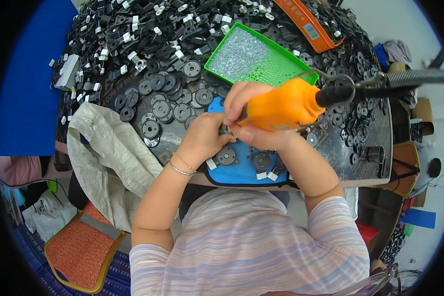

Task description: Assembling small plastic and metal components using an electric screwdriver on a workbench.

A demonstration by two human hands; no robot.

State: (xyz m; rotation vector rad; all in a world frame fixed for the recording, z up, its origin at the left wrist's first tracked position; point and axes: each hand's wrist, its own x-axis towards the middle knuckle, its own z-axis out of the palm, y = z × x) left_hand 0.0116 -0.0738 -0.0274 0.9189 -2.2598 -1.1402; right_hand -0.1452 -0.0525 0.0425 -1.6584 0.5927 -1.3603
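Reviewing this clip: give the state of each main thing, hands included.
Right hand: closed around tool
Tool: gripped, working end hidden
Left hand: fingers bent, grip unclear
Mat: bearing parts
Tray: uncovered, partly filled with silver bits
Discs: loose, some overlapping
Cloth: crumpled

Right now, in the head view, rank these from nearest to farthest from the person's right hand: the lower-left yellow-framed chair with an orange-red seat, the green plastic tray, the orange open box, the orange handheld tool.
1. Orange handheld tool: gripped in the right hand.
2. Green plastic tray: just beyond the hand.
3. Orange open box: farther off, upper right.
4. Yellow-framed chair: lower left.
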